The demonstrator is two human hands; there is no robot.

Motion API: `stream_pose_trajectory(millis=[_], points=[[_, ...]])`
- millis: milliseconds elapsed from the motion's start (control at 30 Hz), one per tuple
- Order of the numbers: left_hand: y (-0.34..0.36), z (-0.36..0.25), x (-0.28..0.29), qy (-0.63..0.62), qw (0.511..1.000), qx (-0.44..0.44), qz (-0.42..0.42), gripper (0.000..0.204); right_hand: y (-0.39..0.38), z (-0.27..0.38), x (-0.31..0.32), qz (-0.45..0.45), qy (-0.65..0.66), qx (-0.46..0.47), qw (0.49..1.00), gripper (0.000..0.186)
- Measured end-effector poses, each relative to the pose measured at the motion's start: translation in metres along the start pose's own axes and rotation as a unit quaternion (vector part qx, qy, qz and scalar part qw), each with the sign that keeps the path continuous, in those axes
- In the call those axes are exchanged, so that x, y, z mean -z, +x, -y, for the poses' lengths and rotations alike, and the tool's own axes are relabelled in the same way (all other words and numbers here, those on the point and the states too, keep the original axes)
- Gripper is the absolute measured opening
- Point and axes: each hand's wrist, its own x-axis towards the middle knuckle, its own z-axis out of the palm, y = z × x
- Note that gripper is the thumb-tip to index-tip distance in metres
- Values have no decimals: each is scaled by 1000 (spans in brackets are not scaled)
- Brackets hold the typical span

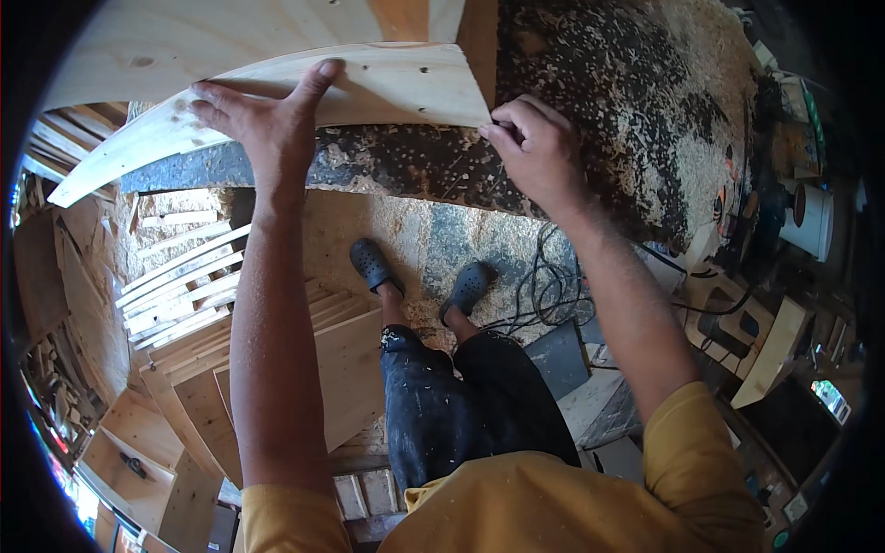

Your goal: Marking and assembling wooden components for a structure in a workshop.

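Note:
A long pale wooden board [396,83] with a curved edge and a few small dark holes lies along the near edge of the dark, shaving-covered workbench [627,101]. Across its face my left hand [267,120] rests with thumb and fingers spread apart. At the board's right end, my right hand [539,147] is closed, thumb against fingertips, beside the lower corner. Whatever may be between those fingers is hidden. A larger pale wooden panel [212,46] lies beyond the board.
Curved wooden strips [184,276] are stacked below left, near leaning wooden panels [346,369]. A coiled black cable [544,295] lies on the shaving-strewn floor by my feet. An open wooden box [138,461] stands lower left, and a white container [811,221] far right.

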Motion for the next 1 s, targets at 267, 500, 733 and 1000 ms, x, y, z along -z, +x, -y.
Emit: stream_pose_trajectory(millis=[267, 500, 733, 1000], points=[[0, -1, 1, 31, 999, 26, 1, 145, -18, -6, -14, -112, -21, 10, 993, 11], [2, 1, 1, 29, 999, 20, -1, 144, -25, -1, -9, -147, -71, -25, 986, 22], [1, 2, 0, 21, 1000, 16, -18, 143, -6, 8, -20, -125, 35, -72, 989, 10], [-2, -2, -2, 14, 999, 46, -2, 140, 38, 28, -19, -139, 220, -109, 960, 11]])
